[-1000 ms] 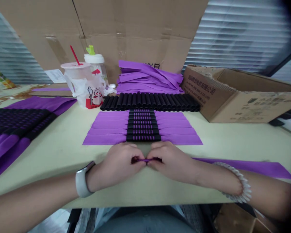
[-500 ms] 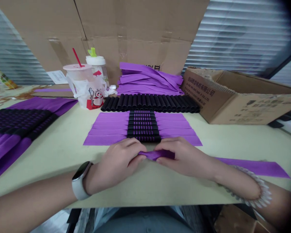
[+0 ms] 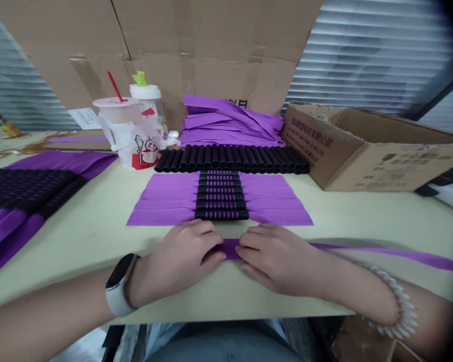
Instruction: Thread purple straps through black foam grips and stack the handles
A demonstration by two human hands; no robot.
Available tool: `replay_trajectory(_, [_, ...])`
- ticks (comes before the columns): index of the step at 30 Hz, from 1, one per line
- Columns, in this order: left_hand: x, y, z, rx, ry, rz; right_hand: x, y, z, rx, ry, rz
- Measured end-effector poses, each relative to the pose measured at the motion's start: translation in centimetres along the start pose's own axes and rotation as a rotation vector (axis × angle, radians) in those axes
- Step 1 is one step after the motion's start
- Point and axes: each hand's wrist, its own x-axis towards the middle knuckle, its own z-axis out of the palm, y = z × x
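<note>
Between my two hands a purple webbing strap (image 3: pixel 231 249) shows as a short flat stretch. My left hand (image 3: pixel 186 251) has its thumb and fingers closed on the strap's left part. My right hand (image 3: pixel 275 254) grips it a little further right, fingers bent over it, and the strap's tail runs out past the wrist to the right. Just beyond my hands lies a row of purple straps (image 3: pixel 166 198), each threaded through a slotted black tube (image 3: pixel 222 205). The strap's left end is hidden by my left hand.
Behind the row, several bare black tubes (image 3: pixel 234 158) lie side by side, with a pile of purple straps (image 3: pixel 226 123) at the back. A cardboard box (image 3: pixel 392 168) stands right. At left are a drink cup (image 3: pixel 123 136), a bottle (image 3: pixel 147 93) and threaded tubes (image 3: pixel 30 188).
The strap between my hands has gone from bunched and twisted to flatter. My right hand has turned more palm-down over it, and the tail on the right has shifted and tilted.
</note>
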Motion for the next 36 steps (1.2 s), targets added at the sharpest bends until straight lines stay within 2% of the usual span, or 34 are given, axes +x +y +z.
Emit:
replay_trajectory(3, [-0.1, 0.2, 0.0, 0.005, 0.01, -0.021, 0.1, -0.1, -0.1, 0.234, -0.031, 0.166])
replay_trajectory(6, [-0.1, 0.2, 0.0, -0.008, 0.012, -0.04, 0.3, -0.2, 0.3, 0.379, 0.003, 0.304])
replay_trajectory(11, [0.0, -0.1, -0.2, -0.064, -0.021, -0.041, 0.6, -0.3, 0.7, 0.467, 0.017, 0.395])
replay_trajectory(21, [0.2, -0.3, -0.3, -0.076, -0.04, -0.034, 1.1, -0.5, 0.5, 0.37, -0.007, 0.378])
replay_trajectory(26, [0.0, -0.1, -0.1, -0.062, -0.009, 0.024, 1.2, -0.5, 0.5, 0.344, 0.005, 0.331])
replay_trajectory(36, [0.1, -0.1, 0.5, -0.152, 0.034, 0.04, 1.0, -0.6, 1.0, 0.369, 0.054, 0.294])
